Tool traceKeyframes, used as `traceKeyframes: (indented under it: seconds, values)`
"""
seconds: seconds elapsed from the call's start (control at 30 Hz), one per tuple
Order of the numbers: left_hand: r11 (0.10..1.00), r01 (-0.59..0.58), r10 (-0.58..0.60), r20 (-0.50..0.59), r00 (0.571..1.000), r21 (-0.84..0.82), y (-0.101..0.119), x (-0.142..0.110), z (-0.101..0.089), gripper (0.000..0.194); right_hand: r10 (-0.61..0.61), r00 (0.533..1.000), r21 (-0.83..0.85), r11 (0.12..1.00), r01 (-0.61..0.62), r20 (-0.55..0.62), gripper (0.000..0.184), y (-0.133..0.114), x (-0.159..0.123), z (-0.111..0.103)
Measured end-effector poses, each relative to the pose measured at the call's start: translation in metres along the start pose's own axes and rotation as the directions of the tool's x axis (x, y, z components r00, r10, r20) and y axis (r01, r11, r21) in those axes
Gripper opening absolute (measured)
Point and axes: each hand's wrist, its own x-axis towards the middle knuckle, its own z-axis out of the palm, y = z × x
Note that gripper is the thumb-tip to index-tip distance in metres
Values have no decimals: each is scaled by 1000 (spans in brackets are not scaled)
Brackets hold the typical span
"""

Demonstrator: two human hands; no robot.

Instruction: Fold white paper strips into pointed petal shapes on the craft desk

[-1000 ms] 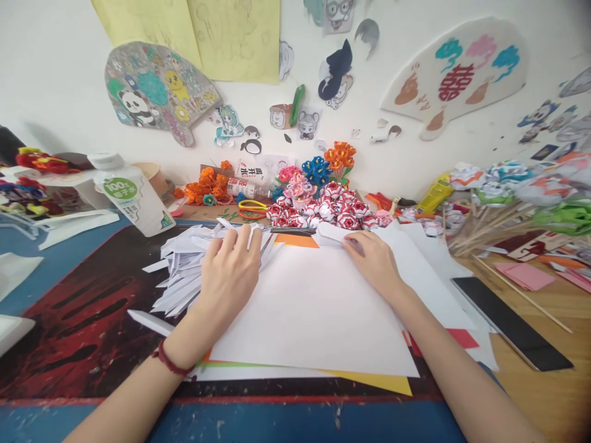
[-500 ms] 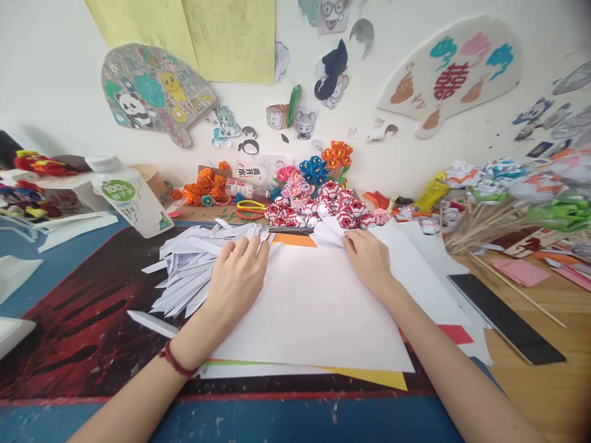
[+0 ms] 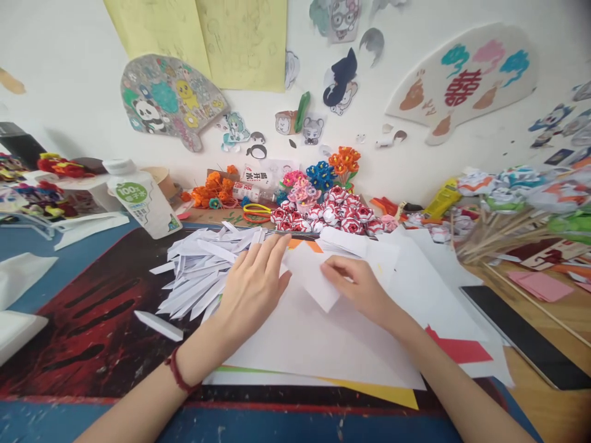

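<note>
Between the fingers and thumb of my right hand [image 3: 357, 286] is a small white paper piece [image 3: 321, 292], held over a large white sheet [image 3: 295, 338]. My left hand [image 3: 258, 283] has its fingers stretched out flat, close to the left of that piece. A heap of folded white paper strips [image 3: 198, 271] lies just left of my left hand. One folded strip [image 3: 159, 325] lies apart on the dark mat [image 3: 115, 344]. Yellow paper [image 3: 388, 394] sticks out from under the large sheet.
Red and white paper flowers [image 3: 339, 212] line the back, beside a white bottle [image 3: 143, 200] at left. On the right are a black phone [image 3: 524, 335], a red paper piece [image 3: 462, 349] and flowers on wooden sticks [image 3: 484, 234]. More white sheets [image 3: 434, 289] lie beside my right forearm.
My right hand has come toward me from the sheet's far edge, bringing a small paper piece. My left hand has shifted right from the strip heap, its fingers now straighter.
</note>
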Motion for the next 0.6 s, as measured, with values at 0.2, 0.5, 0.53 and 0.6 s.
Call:
traceKeyframes:
  seconds: [0.2, 0.5, 0.53, 0.6]
  values:
    - [919, -384, 393, 215, 894, -86, 1, 1, -3, 51, 24, 981, -108, 994, -4, 191, 32, 8, -2, 6]
    - [910, -388, 412, 211, 886, -147, -2, -1, 5, 40, -65, 986, -162, 983, 89, 153, 13, 8, -4, 5]
    - [912, -382, 407, 209, 889, -148, -2, -1, 5, 38, -81, 986, -156, 982, 104, 147, 12, 9, -4, 6]
    - [919, -357, 385, 192, 903, -166, -3, -1, 5, 36, -105, 985, -135, 983, 123, 135, 13, 11, -3, 6]
